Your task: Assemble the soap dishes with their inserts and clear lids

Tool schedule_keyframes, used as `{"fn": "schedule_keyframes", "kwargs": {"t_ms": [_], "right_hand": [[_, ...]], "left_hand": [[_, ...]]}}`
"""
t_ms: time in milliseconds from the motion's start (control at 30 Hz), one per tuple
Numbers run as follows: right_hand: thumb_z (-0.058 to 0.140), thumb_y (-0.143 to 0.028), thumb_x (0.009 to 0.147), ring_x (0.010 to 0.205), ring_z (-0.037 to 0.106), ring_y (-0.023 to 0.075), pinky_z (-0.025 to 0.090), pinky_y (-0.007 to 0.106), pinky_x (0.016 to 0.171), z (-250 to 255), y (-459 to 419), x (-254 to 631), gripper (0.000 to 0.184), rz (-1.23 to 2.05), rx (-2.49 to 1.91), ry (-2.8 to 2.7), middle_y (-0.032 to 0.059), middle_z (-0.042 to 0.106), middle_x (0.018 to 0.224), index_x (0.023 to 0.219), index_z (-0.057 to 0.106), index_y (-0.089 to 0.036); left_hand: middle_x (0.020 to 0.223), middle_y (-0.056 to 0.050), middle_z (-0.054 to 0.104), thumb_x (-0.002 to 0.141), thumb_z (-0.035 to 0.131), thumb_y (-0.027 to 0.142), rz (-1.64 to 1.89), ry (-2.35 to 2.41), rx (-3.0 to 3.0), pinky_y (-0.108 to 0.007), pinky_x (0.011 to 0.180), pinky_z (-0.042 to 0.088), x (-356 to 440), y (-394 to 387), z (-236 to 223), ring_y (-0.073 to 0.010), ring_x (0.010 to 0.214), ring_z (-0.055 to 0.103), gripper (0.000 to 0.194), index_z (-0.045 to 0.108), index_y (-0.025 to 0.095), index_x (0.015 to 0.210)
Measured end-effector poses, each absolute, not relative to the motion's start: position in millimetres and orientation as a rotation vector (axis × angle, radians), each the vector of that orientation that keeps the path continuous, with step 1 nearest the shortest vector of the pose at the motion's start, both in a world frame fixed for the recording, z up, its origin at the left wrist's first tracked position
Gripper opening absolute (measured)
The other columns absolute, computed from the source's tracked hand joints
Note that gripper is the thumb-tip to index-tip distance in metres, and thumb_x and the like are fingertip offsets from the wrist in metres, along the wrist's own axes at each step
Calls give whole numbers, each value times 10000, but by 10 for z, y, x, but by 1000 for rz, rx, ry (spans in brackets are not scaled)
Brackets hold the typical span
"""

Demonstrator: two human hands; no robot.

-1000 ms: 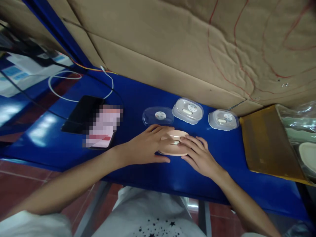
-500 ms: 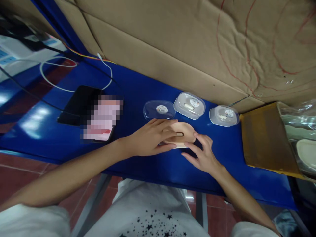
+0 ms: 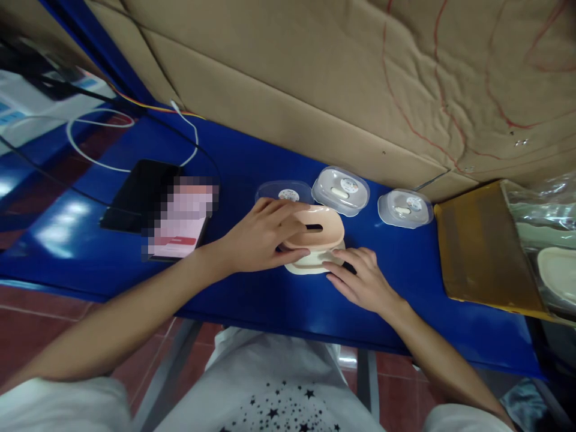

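Note:
My left hand grips the near-left side of a peach oval soap dish tray with a slot in its middle. The tray is raised and tilted over a cream soap dish base. My right hand has its thumb and fingers closed on the right edge of that base, which rests on the table. Behind my left hand lies a clear lid with a round sticker, partly hidden by the fingers. Two lidded soap dishes, one nearer and one farther right, stand behind.
On the blue table, a phone with a blurred screen lies beside a black flat object and a white cable. At the right stands a cardboard box with wrapped pale parts. A cardboard wall closes the back.
The peach tray has risen and tilted up off the cream base, exposing more of the base. My left hand has moved up and left with it; my right hand has shifted slightly down to the base.

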State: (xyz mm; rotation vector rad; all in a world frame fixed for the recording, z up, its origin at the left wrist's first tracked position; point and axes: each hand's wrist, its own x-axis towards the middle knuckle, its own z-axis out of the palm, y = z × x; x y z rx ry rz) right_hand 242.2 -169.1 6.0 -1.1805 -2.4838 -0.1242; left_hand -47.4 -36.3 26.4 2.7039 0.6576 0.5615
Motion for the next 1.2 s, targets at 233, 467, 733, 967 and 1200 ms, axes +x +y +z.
{"fn": "schedule_keyframes", "kwargs": {"t_ms": [233,467,733,967,1200], "right_hand": [[635,-176,1068,1081,692,213,484,387,980,121,-1662,2379,241,4,-1104,-2565,56,803,1153,1296,703,-210],[614,-164,1032,954,684,208,515,381,915,280,-1765,2354,162,306,-1111,-2596,37,769,1011,1143,709,-233],[611,-147,993,900,683,191,508,368,893,376,-1797,2254,137,472,-1098,-2635,17,737,952,1074,692,-224],[564,-222,1096,981,687,212,501,374,921,286,-1642,2202,168,304,-1059,-2678,51,774,1052,1191,702,-211],[523,-295,1136,1026,697,221,493,373,926,249,-1377,2088,243,259,-1066,-2714,74,791,1105,1213,738,-213]], "left_hand": [[1588,-166,603,1016,700,418,573,710,2759,-571,1141,442,-532,-290,297,-415,1441,582,339,736,209,1281],[1634,-161,552,990,720,452,492,654,2772,-531,1151,454,-602,-327,404,-377,1430,601,430,671,197,1332],[1597,-179,598,1033,667,405,373,754,2851,-598,1121,438,-576,-309,319,-414,1391,619,396,683,182,1360],[1688,-174,502,1067,613,465,285,807,2778,-650,1220,372,-640,-207,246,-409,1541,488,462,644,212,1453],[1755,-195,382,1040,646,598,225,899,2803,-734,1275,299,-606,-213,226,-426,1660,294,636,556,275,1580]]}}
